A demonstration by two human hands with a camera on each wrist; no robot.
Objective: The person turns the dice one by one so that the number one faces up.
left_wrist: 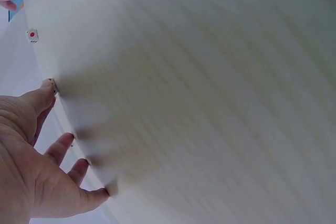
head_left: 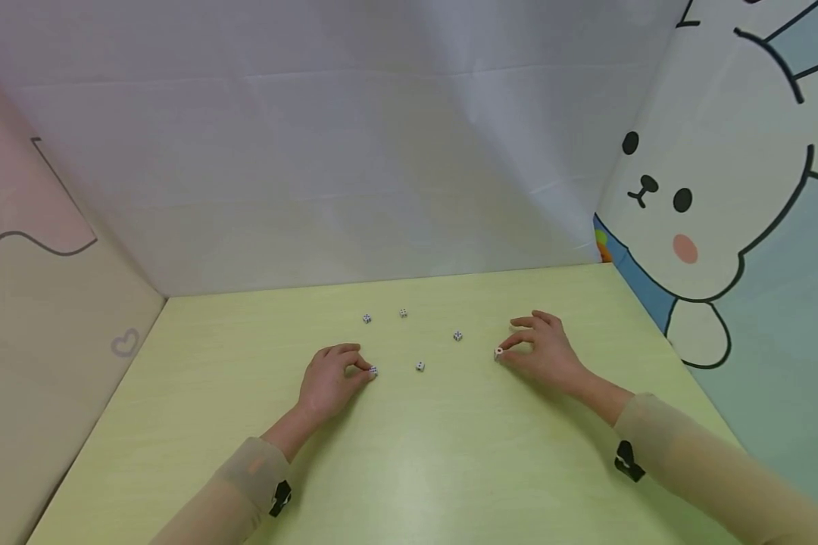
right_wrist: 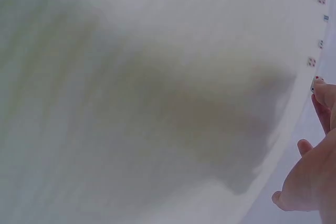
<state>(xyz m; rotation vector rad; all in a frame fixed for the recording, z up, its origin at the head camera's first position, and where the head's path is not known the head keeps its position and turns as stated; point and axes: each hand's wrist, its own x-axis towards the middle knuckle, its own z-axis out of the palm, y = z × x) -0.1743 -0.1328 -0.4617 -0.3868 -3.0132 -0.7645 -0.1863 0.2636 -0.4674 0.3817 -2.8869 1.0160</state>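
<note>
Table [head_left: 409,462]: pale yellow-green in head view; white backdrop [head_left: 354,151] behind, cartoon print [head_left: 716,182] at right.
Left hand [head_left: 329,382]: I see thumb and index pinching the left die [head_left: 373,372].
Right hand [head_left: 545,354]: thumb and index pinch the right die [head_left: 498,353], other fingers apart from it.
Loose dice [head_left: 419,366]: four on the table, between the hands or farther back.
Left wrist view: thumb on left die, three other fingers spread; one loose die past it shows a red pip.
Right wrist view: I get thumb on right die, loose dice lined up past it.
</note>
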